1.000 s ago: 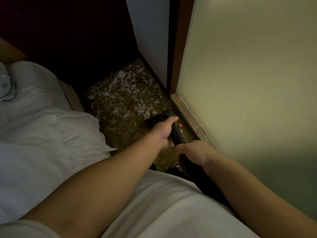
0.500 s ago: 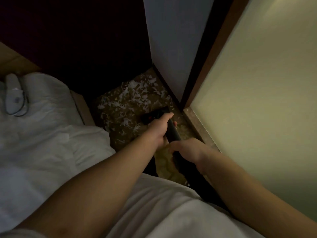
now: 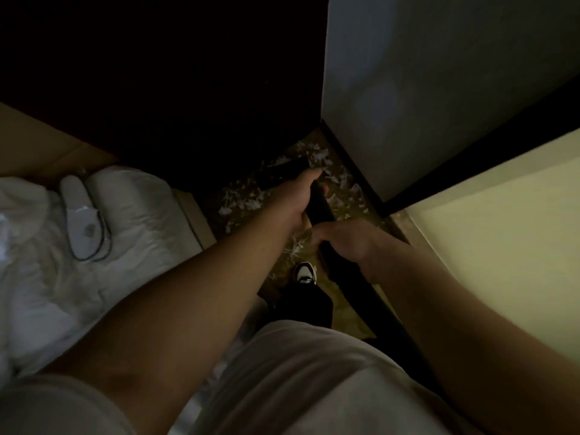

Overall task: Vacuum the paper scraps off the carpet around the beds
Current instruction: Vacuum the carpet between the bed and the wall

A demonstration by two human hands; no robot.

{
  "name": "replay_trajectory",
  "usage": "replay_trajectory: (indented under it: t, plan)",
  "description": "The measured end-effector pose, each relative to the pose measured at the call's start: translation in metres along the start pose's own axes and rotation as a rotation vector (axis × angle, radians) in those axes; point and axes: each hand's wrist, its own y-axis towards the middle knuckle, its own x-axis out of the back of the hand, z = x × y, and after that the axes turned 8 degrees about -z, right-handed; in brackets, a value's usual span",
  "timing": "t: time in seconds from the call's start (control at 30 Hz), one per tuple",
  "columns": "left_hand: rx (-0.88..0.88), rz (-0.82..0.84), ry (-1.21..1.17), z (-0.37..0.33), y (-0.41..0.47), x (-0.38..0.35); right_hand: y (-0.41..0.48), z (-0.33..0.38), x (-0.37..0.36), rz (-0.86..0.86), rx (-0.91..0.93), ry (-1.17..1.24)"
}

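Left hand (image 3: 298, 200), right hand (image 3: 350, 243): two. Vacuum wand (image 3: 319, 210): one.

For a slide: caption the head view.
Left hand and right hand grip a vacuum wand over paper scraps on carpet beside a bed.

Dim, soft, grainy view; top left nearly black, light perhaps from the right.

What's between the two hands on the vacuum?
Head view: a short uncovered stretch of the black vacuum tube runs between the left hand and the right hand; both hold it.
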Motion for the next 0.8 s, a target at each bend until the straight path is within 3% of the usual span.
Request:
replay_trajectory:
  t: [0.17,0.4,0.8]
  plan:
    - [0.034,0.011,-0.046,-0.017,0.018,0.012,0.018,0.018,-0.014,-0.047,0.027,-0.069]
    - [0.109,0.022,0.007,0.016,0.022,-0.007,0.018,-0.008,0.006,-0.039,-0.01,-0.077]
    - [0.2,0.045,0.03,0.117,-0.042,-0.093,-0.023,-0.114,0.097,-0.039,-0.088,-0.034]
